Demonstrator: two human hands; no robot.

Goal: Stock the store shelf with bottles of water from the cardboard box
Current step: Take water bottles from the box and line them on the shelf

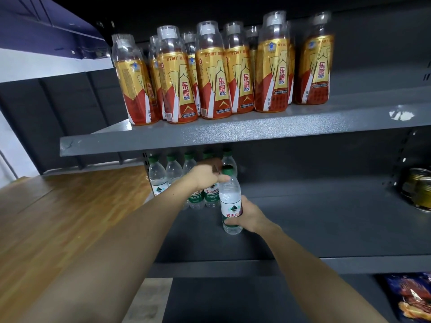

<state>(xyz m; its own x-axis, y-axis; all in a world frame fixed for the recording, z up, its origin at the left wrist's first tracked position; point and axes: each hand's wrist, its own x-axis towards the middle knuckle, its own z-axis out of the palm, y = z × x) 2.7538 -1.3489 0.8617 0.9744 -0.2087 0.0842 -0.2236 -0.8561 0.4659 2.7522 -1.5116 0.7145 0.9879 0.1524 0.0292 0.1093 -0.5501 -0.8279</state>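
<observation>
Right hand [250, 217] fingers wrapped low round the water bottle [231, 201], upright on the middle shelf [326, 217]. Left hand [205, 177] fingers curled on another bottle [211, 194] in the stocked cluster [173, 173], thumb touching the held bottle's neck. Risk: a nudge leftward topples the cluster.

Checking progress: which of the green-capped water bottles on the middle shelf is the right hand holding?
The frontmost water bottle, standing apart from the back row; the right hand grips its lower label.
</observation>
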